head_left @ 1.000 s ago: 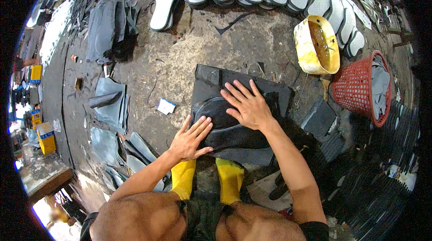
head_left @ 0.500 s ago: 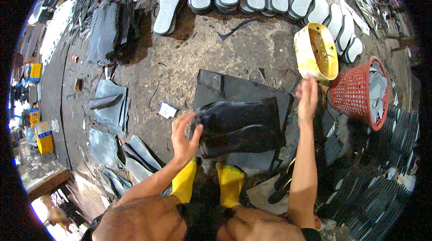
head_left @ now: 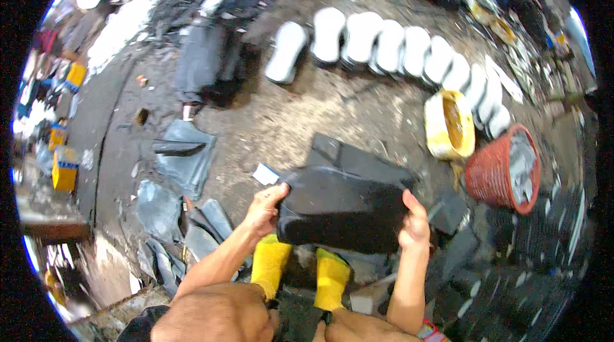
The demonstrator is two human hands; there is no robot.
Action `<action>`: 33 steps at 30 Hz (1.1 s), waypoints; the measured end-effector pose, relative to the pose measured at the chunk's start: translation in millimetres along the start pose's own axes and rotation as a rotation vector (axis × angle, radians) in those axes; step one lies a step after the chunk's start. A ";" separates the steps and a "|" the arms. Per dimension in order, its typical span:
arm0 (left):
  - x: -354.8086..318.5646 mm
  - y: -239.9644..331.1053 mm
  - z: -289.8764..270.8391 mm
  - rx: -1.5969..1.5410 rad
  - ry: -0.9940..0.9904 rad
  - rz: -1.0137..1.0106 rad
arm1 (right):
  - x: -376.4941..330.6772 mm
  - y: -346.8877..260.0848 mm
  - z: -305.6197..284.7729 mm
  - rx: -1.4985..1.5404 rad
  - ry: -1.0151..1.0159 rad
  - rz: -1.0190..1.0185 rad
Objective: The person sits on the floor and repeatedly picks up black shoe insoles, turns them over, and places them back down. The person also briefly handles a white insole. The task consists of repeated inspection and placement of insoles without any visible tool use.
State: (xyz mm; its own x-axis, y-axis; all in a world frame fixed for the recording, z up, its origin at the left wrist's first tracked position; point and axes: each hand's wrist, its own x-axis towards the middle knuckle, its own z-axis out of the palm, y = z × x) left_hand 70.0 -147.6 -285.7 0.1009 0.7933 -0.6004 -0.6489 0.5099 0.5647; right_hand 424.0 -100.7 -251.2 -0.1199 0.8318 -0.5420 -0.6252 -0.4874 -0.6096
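Observation:
A black rubber sheet [head_left: 345, 204], with faint outlines of a sole on it, is held up off the floor between my two hands. My left hand [head_left: 263, 209] grips its left edge, thumb on top. Its right edge is in my right hand [head_left: 414, 224], the thumb again uppermost and the fingers underneath mostly hidden. Beneath and beyond it lies a larger dark mat [head_left: 329, 150] on the floor. My feet in yellow socks [head_left: 270, 265] rest just below the sheet.
White-topped soles [head_left: 387, 46] stand in a curved row of stacks at the back. To the right are a cut-open yellow container [head_left: 441, 131] of amber liquid and a red basket [head_left: 492, 176] of grey scraps. Grey sheets [head_left: 185, 160] lie left; black sheets [head_left: 201, 61] are stacked behind.
Both hands have taken hold of the black rubber sheet and raised it off the mat. My right hand came down from beside the yellow container. The view has shifted.

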 end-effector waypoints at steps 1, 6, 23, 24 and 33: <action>-1.6 2.0 -3.2 -0.045 0.043 0.008 | -2.7 4.2 9.5 0.012 0.058 0.010; -0.5 30.5 -29.3 -0.223 0.213 -0.040 | 2.9 23.7 42.4 -0.814 0.334 -0.130; 63.2 175.1 -309.3 0.353 1.631 0.541 | -9.7 47.0 -18.8 -0.786 0.609 -0.166; 63.6 169.5 -322.5 0.348 1.774 0.452 | -9.0 48.7 -16.8 -0.827 0.611 -0.137; 111.7 221.2 -296.5 -0.343 1.512 0.425 | 2.6 36.8 10.0 -0.893 0.398 -0.206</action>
State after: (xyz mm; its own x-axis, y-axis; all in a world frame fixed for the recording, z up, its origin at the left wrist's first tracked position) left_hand -286.0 -44.8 -395.7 -0.7886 -0.2953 -0.5394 -0.5849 0.0894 0.8062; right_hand 393.0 -113.8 -269.3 0.2952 0.8526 -0.4312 0.2234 -0.5004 -0.8364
